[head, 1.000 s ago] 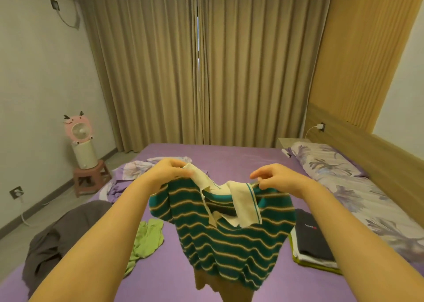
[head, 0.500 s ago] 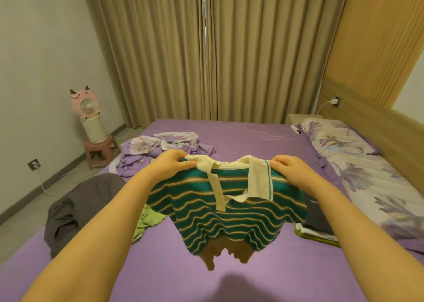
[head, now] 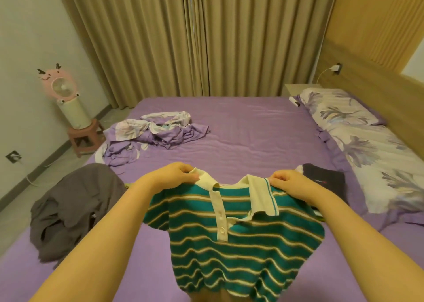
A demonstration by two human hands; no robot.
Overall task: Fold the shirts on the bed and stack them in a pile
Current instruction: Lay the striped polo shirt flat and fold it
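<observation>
A green polo shirt [head: 241,244] with cream and tan stripes and a cream collar hangs spread out over the purple bed [head: 241,127]. My left hand [head: 169,175] pinches its left shoulder by the collar. At the other shoulder, my right hand [head: 289,183] grips the cloth. Its front faces me and its lower hem reaches the bottom of the view. A folded pile topped by a black shirt [head: 325,180] lies on the bed just right of my right hand, partly hidden by my arm.
A crumpled grey garment [head: 73,207] lies at the bed's left edge. A rumpled purple floral sheet [head: 156,134] sits farther back on the left. Floral pillows [head: 371,152] line the headboard on the right. A pink fan on a stool [head: 73,111] stands on the floor.
My hands have moved apart and lowered the striped shirt, spreading it flat and wide toward the bed. My view has tilted downward, and the green garment on the left is now hidden.
</observation>
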